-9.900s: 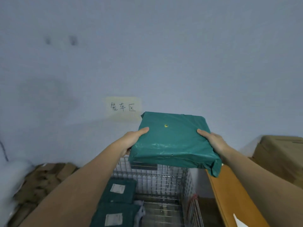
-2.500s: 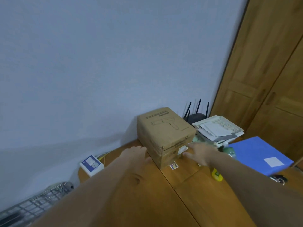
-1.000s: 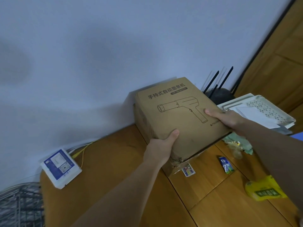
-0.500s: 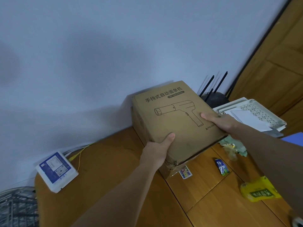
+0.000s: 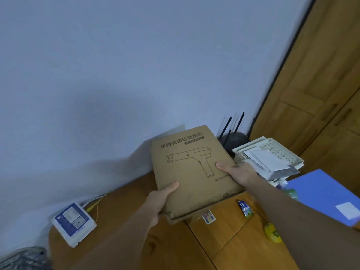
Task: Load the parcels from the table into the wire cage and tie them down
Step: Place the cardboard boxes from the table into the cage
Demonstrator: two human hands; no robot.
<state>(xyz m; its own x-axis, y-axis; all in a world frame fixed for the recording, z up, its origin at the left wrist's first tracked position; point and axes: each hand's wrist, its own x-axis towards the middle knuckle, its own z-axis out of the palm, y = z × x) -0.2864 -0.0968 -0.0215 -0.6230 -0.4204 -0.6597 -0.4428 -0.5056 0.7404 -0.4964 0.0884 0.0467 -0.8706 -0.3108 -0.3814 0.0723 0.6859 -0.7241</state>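
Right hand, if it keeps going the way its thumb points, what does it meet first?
The right hand grips the cardboard box, thumb pointing left across the top. That way lies only box face, then probably the wall; depth is unclear.

Dim, bluish light; soft shadows, edges warped and blurred.

"手持式自动面条机" in dark print atop the brown cardboard box

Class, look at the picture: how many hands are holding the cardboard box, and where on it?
2. The left hand grips the cardboard box at its near-left edge; the right hand grips its right edge.
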